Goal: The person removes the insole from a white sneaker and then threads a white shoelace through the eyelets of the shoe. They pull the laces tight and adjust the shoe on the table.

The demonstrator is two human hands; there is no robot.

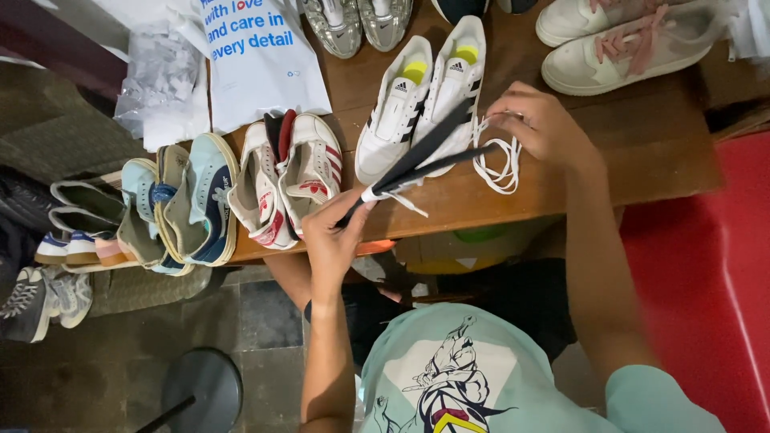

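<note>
Wooden table (642,152), across the upper frame, bearing several pairs of shoes and a white printed bag (261,56) at upper left. Left hand (333,236), at centre, fingers pinched on a flat dark strip (425,156). Right hand (541,124), right of centre, fingers closed on a looped white lace (497,168) beside the white striped sneakers (421,100). Grey tiled floor (265,321) at lower left, red floor (706,265) at right.
</note>
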